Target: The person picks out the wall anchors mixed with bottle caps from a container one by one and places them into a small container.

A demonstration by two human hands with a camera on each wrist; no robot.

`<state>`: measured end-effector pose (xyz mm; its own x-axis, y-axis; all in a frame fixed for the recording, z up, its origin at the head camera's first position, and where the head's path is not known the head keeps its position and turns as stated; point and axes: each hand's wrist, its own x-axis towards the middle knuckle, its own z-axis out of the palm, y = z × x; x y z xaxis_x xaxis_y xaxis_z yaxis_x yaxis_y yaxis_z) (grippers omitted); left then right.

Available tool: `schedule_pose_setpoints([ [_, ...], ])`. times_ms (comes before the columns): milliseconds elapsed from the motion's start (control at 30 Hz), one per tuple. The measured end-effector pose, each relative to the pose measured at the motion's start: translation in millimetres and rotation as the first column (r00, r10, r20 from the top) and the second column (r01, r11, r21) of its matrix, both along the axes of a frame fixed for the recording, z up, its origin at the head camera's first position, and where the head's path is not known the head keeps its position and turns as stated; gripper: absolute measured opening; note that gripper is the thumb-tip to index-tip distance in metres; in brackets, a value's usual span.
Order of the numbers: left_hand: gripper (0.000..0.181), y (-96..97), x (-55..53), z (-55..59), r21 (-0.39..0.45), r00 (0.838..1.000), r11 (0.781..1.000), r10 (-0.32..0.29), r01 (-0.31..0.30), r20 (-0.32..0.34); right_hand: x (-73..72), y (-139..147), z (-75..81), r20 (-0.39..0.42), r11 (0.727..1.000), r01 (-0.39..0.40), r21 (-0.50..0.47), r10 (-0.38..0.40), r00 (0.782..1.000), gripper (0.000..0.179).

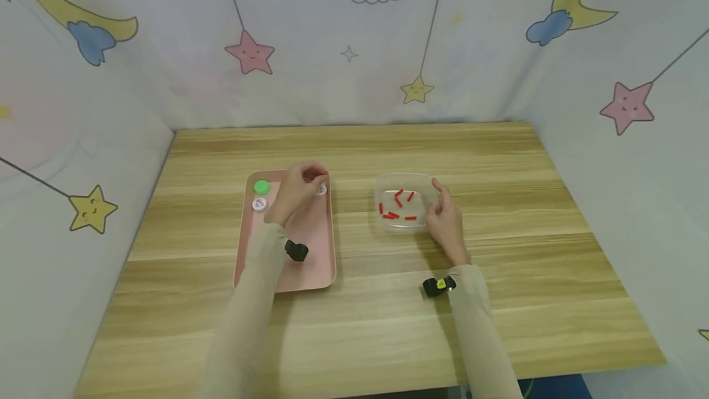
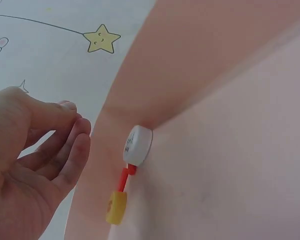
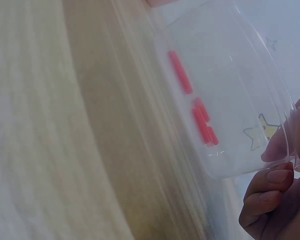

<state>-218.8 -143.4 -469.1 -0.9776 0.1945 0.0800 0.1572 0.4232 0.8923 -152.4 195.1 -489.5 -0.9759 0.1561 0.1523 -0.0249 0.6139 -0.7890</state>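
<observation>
Over the far right part of the pink tray, my left hand has its thumb and fingertips close together, with nothing visible between them. Just beside those fingers, a white bottle cap with a printed mark lies in the tray. Short red sticks and a yellow cap sit by it. My right hand pinches the right rim of a clear plastic container, thumb on one side and curled fingers on the other. Several short red sticks lie inside the container.
A green cap and another white cap lie in the tray's far left corner. Wood-grain tabletop runs between and around tray and container. A patterned white curtain stands along the back and sides.
</observation>
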Motion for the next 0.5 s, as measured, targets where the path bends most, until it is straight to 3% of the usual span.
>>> schedule_pose_setpoints([
  [167,0.018,-13.2,2.3,-9.9,-0.024,0.997,0.999,0.049,-0.048,0.061,-0.8,0.8,-1.3,0.006,1.0,0.001,-0.009,-0.001,1.0,0.06],
  [500,0.018,-18.6,1.9,-19.3,-0.148,0.996,0.985,0.086,-0.084,0.006,-2.2,0.5,-4.3,0.006,1.0,0.004,-0.008,-0.004,1.0,0.06],
])
